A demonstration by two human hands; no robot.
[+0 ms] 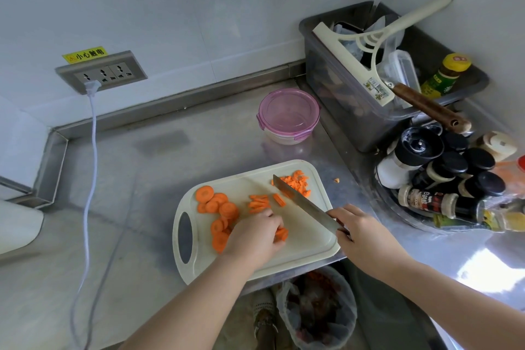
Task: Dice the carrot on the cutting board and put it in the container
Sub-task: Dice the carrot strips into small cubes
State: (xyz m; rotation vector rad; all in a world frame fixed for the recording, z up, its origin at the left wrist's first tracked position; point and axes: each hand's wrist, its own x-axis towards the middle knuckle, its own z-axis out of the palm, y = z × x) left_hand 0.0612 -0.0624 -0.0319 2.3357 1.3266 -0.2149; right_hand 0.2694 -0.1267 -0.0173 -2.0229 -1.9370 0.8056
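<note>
Head view: left hand (255, 236) curled down over a small stack of carrot slices (281, 233) at mid cutting board (301, 244). Right hand (360, 233) is wrapped round the handle of the knife (304, 203), blade slanting past cut strips (259, 203) toward the diced pile (297, 183) in the far right corner; uncut rounds (218, 207) lie to the left. Slices look light, stiff and likely slick, apt to skid or topple, so best pinned from above with fingertips tucked back from the edge. The container (284, 138) stands beyond the board, well apart, pink lid seemingly on.
</note>
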